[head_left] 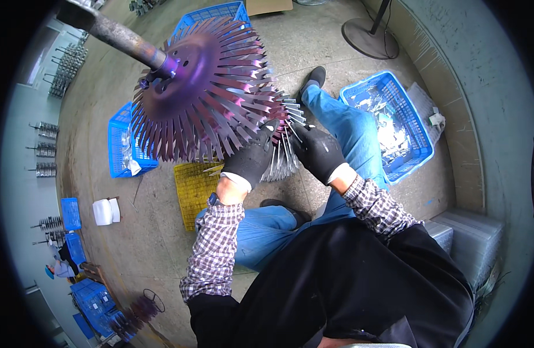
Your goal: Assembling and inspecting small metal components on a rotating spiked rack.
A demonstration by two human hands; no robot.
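The purple rack (pixel 200 87) lay far-left, its shaft (pixel 125 40) slanting likewise, nearer the left hand (pixel 248 156) than the right hand (pixel 321 155); whether fingers gripped, I couldn't tell.

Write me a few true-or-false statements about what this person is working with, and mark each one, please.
1. The left hand and right hand both wear black gloves. True.
2. The large round fixture with strips around it is bright green. False: the fixture is mostly purple.
3. The left sleeve is checked near the wrist. True.
4. The yellow crate lies to the right of the right hand. False: the yellow crate lies left of both hands.
5. The blue basket at the picture's right holds shiny pieces. True.
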